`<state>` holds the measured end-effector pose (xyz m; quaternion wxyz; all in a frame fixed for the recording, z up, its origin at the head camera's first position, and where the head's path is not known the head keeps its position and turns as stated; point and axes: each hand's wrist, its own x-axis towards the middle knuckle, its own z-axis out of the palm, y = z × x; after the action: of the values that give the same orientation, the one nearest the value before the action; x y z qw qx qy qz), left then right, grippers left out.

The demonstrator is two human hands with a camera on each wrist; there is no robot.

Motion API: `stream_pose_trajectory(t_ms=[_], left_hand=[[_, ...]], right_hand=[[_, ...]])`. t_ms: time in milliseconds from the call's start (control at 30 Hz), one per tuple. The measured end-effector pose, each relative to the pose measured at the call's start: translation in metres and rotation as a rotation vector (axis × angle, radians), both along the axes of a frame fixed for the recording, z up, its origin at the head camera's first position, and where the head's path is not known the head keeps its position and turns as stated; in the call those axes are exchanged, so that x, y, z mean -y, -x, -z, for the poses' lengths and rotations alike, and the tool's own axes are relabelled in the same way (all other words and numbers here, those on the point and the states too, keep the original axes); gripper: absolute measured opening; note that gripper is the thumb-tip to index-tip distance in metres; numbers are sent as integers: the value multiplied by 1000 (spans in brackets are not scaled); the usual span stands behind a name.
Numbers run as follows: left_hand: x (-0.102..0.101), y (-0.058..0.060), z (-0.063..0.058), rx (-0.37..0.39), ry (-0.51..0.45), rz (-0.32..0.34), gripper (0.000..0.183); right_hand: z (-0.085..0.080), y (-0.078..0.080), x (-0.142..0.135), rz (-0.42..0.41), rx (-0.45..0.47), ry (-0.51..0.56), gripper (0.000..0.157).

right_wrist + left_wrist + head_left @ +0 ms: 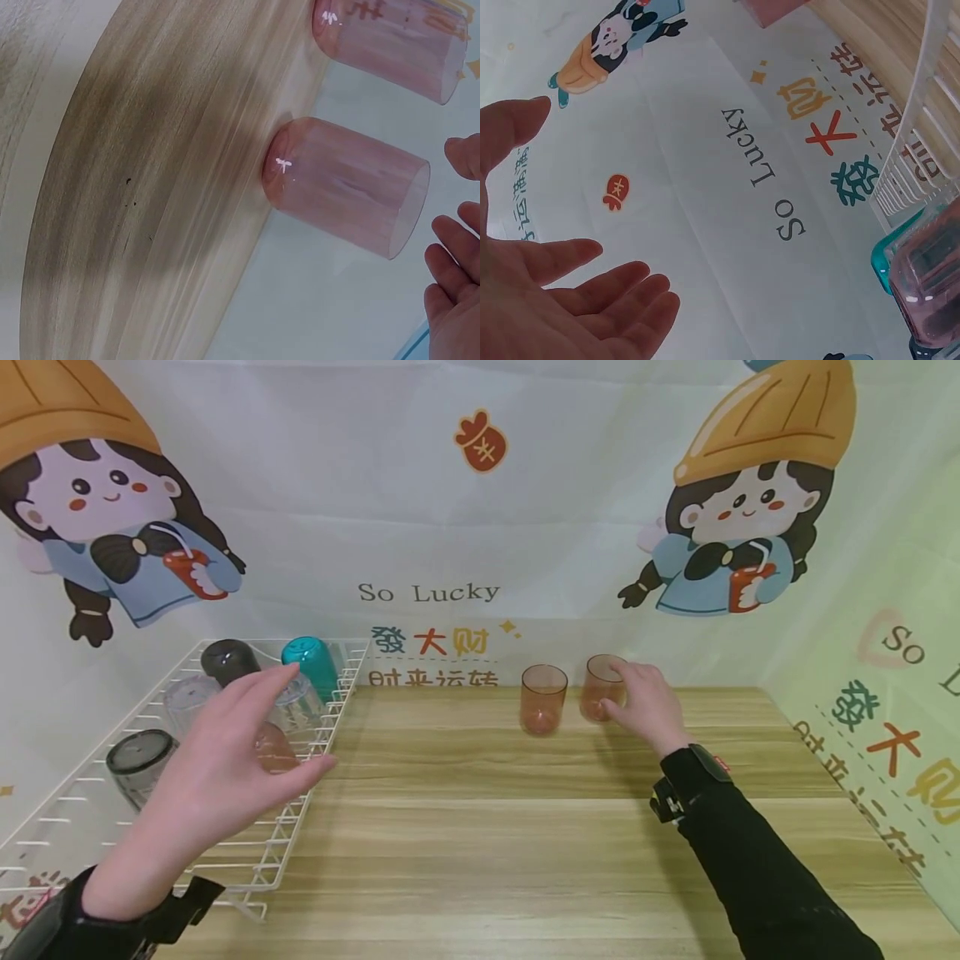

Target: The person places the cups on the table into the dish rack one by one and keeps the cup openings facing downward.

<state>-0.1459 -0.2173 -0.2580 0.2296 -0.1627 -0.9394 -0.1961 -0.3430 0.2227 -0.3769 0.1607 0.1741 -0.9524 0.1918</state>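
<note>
Two clear pink glasses stand upright side by side at the back of the wooden table: the left glass (543,702) and the right glass (598,687). My right hand (647,706) is at the right glass, thumb and fingers spread beside its wall. In the right wrist view, a gap shows between those fingertips (442,259) and the rim of the nearer glass (345,187). My left hand (217,768) hovers over the white wire rack (255,887), holding nothing, with thumb and fingers wide apart. It hides part of the rack and its glasses.
Several glasses sit in the rack on the left, among them a teal glass (313,667), a black glass (227,660), a dark grey glass (141,762) and a pink glass (274,750). A printed cloth (420,510) hangs behind the table (487,852) and along its right side.
</note>
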Motion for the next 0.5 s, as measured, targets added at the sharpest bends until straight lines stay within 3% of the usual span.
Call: stream_pose_trajectory(t_ms=[500], left_hand=[[-22,0,17,-114,-27,87,94]], right_hand=[[7,10,2,-19,-34,-8,60]])
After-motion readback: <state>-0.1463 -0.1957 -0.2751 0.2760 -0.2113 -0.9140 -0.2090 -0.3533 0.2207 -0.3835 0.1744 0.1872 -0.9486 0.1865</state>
